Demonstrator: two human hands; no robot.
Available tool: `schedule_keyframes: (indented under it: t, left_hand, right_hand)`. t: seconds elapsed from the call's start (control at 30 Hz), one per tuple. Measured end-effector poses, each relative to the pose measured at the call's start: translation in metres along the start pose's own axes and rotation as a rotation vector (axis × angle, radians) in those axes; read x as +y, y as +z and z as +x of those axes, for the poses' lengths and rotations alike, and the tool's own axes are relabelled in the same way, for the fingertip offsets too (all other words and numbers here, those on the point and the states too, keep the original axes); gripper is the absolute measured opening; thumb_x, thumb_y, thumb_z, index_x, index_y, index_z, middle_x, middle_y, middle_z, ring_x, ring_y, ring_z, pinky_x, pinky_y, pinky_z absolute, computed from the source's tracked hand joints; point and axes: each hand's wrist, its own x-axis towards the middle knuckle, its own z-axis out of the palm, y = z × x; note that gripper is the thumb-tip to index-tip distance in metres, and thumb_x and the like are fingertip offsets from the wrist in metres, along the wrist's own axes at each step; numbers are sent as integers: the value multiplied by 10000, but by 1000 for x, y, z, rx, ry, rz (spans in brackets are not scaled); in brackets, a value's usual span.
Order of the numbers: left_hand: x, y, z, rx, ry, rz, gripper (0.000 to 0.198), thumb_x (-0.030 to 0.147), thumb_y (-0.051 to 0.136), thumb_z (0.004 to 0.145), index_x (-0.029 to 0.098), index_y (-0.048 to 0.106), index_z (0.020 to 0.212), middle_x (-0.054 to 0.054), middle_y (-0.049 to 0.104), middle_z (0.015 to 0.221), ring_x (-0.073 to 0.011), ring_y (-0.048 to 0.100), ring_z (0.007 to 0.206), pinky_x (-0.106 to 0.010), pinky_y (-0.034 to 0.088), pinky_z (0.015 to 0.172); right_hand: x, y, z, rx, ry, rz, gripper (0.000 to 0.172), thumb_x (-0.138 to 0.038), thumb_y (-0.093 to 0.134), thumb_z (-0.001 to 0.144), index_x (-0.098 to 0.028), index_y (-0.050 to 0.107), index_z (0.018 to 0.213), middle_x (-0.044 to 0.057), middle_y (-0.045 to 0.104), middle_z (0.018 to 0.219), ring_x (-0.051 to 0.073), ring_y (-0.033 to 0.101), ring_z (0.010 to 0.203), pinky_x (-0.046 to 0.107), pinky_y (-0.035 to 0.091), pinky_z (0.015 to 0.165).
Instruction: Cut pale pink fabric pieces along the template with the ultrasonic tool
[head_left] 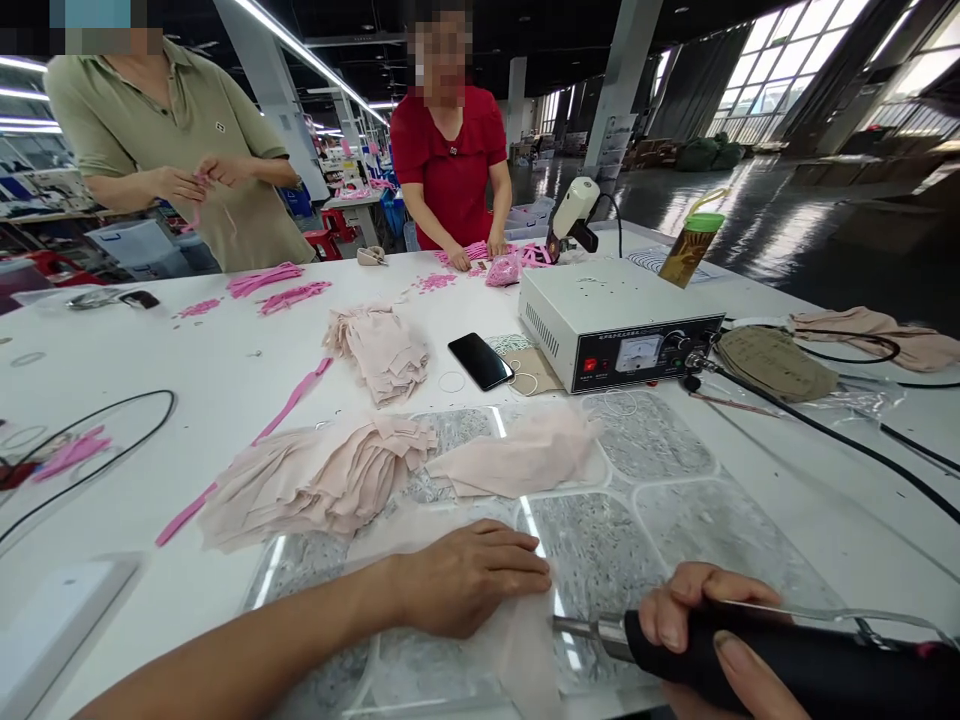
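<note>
My left hand (480, 578) lies flat, fingers stretched out, on a piece of sheer pale pink fabric (525, 660) over a grey marbled mat (585, 545). My right hand (705, 620) is wrapped round a thick black handpiece (810, 655) with a slim metal tip. That tip points left and sits at the fabric's right edge, just below my left fingertips; whether it touches cannot be told. Beyond my left hand lie a fanned stack of pale pink fabric pieces (322, 475) and a separate pale pink piece (517, 455).
Behind the mat stand a grey control box (622, 310) with a meter, a black phone (480, 361) and another fabric stack (379, 350). A black cable (832, 420) runs right. Two people work across the table, near pink strips (292, 297) and a green-lidded bottle (691, 248).
</note>
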Motion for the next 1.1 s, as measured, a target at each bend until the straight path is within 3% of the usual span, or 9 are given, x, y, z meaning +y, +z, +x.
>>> schedule_keyframes:
  t: [0.6, 0.73, 0.9, 1.1]
  left_hand:
    - [0, -4, 1, -41, 31, 120, 350, 114, 447, 947, 199, 616, 1242, -69, 595, 1355, -235, 461, 1351, -381, 387, 1112]
    - [0, -5, 1, -25, 68, 139, 356, 105, 442, 943, 193, 624, 1236, -60, 583, 1373, -238, 477, 1335, -386, 405, 1095]
    - [-1, -5, 0, -33, 75, 153, 366, 97, 439, 944, 198, 627, 1241, -59, 566, 1393, -242, 477, 1336, -385, 406, 1097]
    - [-2, -5, 0, -38, 70, 152, 366, 100, 450, 947, 217, 628, 1245, -48, 562, 1397, -233, 465, 1348, -373, 389, 1111]
  right_hand:
    - [2, 0, -9, -88, 2, 45, 67, -314, 580, 873, -266, 578, 921, 3, 524, 800, 137, 562, 545, 337, 528, 518]
    - [-3, 4, -4, -16, -62, 40, 82, -313, 618, 849, -260, 583, 902, -6, 532, 779, 123, 555, 523, 312, 526, 500]
    - [-3, 10, 13, 116, -248, -2, 101, -290, 681, 796, -226, 617, 841, -15, 555, 751, 106, 560, 495, 290, 530, 499]
    - [9, 13, 22, 119, -310, -23, 117, -274, 676, 782, -233, 624, 878, -3, 588, 768, 118, 547, 507, 312, 508, 503]
